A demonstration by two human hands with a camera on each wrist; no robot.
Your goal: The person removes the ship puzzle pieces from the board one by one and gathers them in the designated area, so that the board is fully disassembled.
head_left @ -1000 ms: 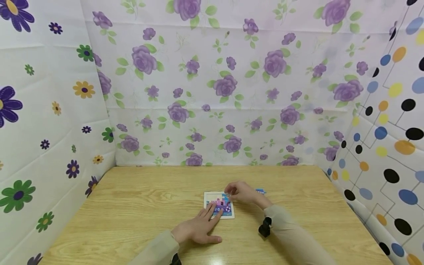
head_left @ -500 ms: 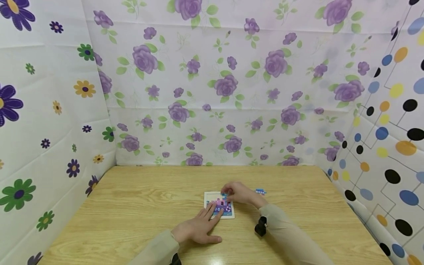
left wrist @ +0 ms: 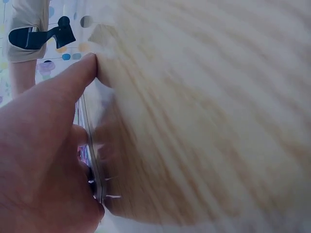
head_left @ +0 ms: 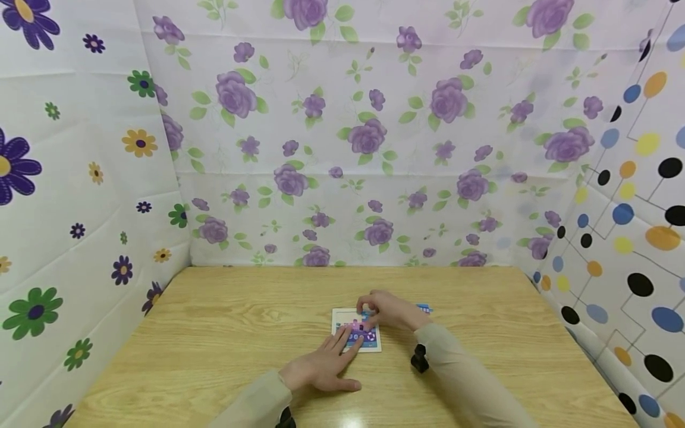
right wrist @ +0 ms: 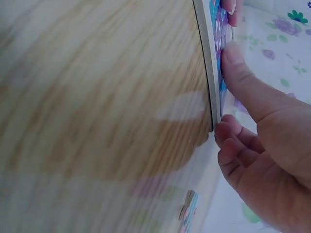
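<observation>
Both hands work a small puzzle board (head_left: 357, 330) lying near the table's (head_left: 214, 333) middle: the left hand (head_left: 321, 365) presses flat, fingers straight, on its near edge, which should keep steady while the right hand (head_left: 389, 310), index extended and other fingers curled, seats a piece gently.

Table (head_left: 214, 333): light wood grain, pale yellow-brown. Puzzle board (head_left: 341, 316): white border, picture in pink, purple and blue. Loose piece (head_left: 424, 308) to its right: blue with white. Far wall (head_left: 374, 148): white cloth printed with purple roses and green leaves. Left wall (head_left: 64, 178): white with purple, green and yellow daisies. Right wall (head_left: 631, 208): white with black, blue, yellow and orange dots joined by thin lines. Sleeves (head_left: 471, 386): beige.
</observation>
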